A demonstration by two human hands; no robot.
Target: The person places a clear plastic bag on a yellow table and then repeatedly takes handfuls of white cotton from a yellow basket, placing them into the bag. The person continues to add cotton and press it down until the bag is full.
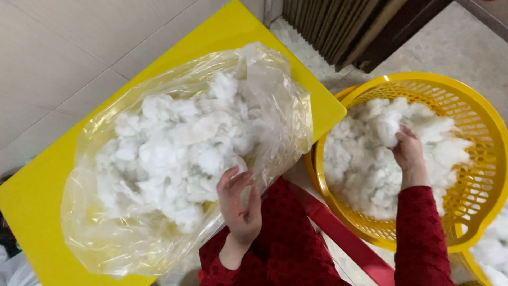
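A large clear plastic bag [132,233] full of white fluffy stuffing [174,153] lies on a yellow table [32,201]. My left hand [241,204] grips the bag's open edge at its near right side. To the right stands a yellow plastic basket [476,137] holding more white stuffing [360,164]. My right hand [408,153] reaches into the basket and closes on a clump of stuffing [389,127]. Both arms wear red sleeves.
A red bar [338,233] runs diagonally between the table and the basket. Pale tiled floor [53,63] lies beyond the table. Dark wooden slats [338,26] stand at the top. Loose stuffing [495,249] lies outside the basket at the lower right.
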